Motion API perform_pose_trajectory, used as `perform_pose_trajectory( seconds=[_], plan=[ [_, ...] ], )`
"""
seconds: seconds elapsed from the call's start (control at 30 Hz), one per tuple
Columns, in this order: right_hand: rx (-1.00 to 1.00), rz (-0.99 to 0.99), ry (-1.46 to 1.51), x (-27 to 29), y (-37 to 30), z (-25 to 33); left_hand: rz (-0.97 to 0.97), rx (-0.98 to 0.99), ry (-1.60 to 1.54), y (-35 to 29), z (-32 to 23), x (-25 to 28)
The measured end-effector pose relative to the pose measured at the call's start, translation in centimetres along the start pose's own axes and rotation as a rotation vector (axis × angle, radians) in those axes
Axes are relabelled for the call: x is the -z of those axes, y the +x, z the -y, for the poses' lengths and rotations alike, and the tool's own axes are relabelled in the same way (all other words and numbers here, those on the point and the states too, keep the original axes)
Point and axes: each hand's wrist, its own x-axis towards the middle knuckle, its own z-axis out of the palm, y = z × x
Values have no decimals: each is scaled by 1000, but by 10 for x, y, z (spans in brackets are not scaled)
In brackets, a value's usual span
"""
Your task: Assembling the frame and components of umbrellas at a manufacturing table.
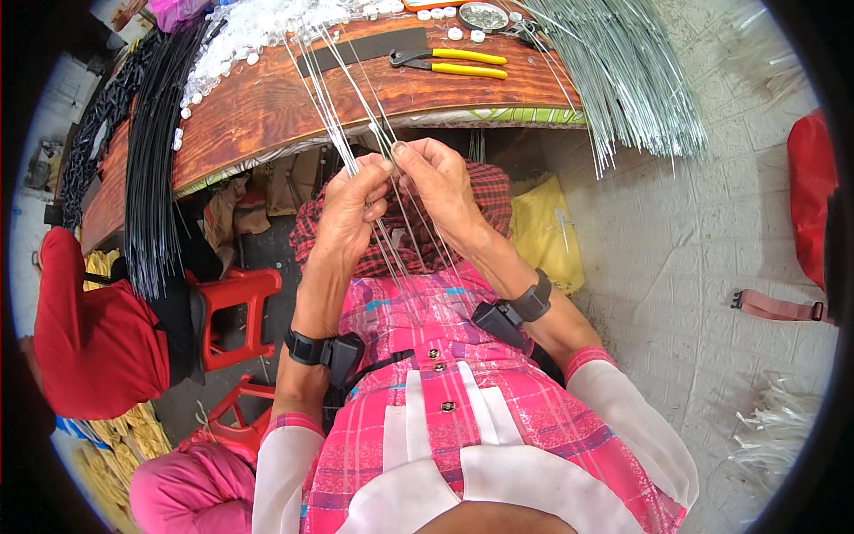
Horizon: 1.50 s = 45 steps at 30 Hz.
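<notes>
Currently, from my remote seat, I judge the work on the thin strands (338, 133) to be midway: a handful is gathered between the two hands, while a big grey bundle (632, 89) lies over the right end of the table (267, 102) and a black bundle (160, 160) hangs off its left side. I cannot tell how many strands are finished, or whether either bundle counts as done or waiting. The small white caps (233, 44) lie heaped at the far side, and the yellow-handled pliers (467, 64) rest on the table, apart from both hands. The strands I am watching stand between the lap and the table's near edge, their upper ends fanning out over the wood and their lower ends trailing down in front of the pink plaid clothing (418, 307). My view shows the left hand (351, 205) curled narrow around the main cluster, thumb uppermost. The right hand (436, 182) is just beside it, thumb and forefinger pinched together on a few strands. Both forearms angle inward from the lower part of the view, elbows apart, so the fingertips almost meet.
</notes>
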Motion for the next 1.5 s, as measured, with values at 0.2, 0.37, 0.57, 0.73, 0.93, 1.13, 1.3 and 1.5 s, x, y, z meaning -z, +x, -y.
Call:
perform_pose_trajectory(
  seconds=[0.2, 0.37, 0.57, 0.73, 0.93, 1.13, 1.3, 1.5],
  plan=[
    [-22, -12, 68, -3, -1, 0, -8, -3, -23, 1, 1, 2],
    [45, -30, -3, -4, -2, -1, -65, 18, -4, 0, -1, -5],
    [1, -14, 3, -8, -8, 0, -23, 14, 27, 0, -1, -6],
    [8, 22, -31, -6, -4, 6, -36, 4, -7, 2, 1, -2],
    [-12, 92, 5, -2, -6, 16, -61, -51, -5, -2, 2, -2],
    [-110, 184, 170, 10, -8, 27, -89, -92, -7, -8, -2, -13],
    [-55, 164, 170, 14, -10, 47, -75, -126, 15, -12, -17, -28],
    [77, 47, -131, 14, -7, 42, 141, -83, -94, -6, -19, 0]
  ],
)
